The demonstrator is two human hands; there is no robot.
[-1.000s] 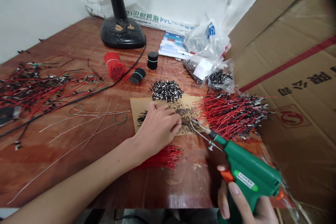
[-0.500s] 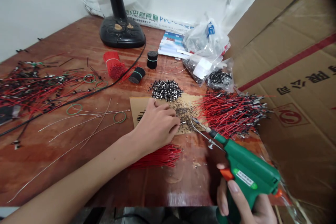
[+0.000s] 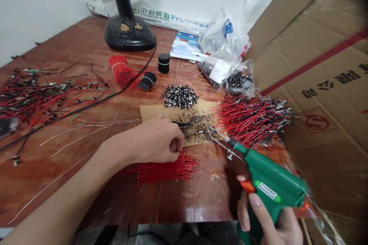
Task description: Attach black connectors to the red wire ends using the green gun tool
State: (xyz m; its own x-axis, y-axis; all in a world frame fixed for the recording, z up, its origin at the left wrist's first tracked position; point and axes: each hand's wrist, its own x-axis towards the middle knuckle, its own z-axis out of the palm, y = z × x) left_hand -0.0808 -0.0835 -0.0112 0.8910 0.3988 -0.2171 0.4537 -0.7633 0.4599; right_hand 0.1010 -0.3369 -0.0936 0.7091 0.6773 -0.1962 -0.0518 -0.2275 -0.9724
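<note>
My right hand [image 3: 267, 214] is wrapped round a green soldering gun [image 3: 273, 178], a finger at its orange trigger. The gun's tip and thin solder feed tube point left over a brown cardboard sheet [image 3: 152, 111]. With fingers curled into a pinch, my left hand [image 3: 161, 139] is at the upper edge of a bundle of red wires [image 3: 166, 170]; its fingertips hide whatever is between them. Black wires [image 3: 182, 124] lie on the sheet just beyond that hand. A small black-and-silver part [image 3: 199, 132] sits near the gun's tip, among scattered dark bits.
A heap of small black-and-silver parts [image 3: 180, 96] lies behind the sheet. Red wires with parts attached [image 3: 253, 120] are piled at right, beside a large cardboard box [image 3: 316, 65]. A fan [image 3: 129, 34], its cable, wire bundles and plastic bags [image 3: 224, 38] stand further back.
My left hand has moved down and left, from over the cardboard sheet to the red wire bundle. The soldering gun stays almost where it was in my right hand. The view has shifted slightly.
</note>
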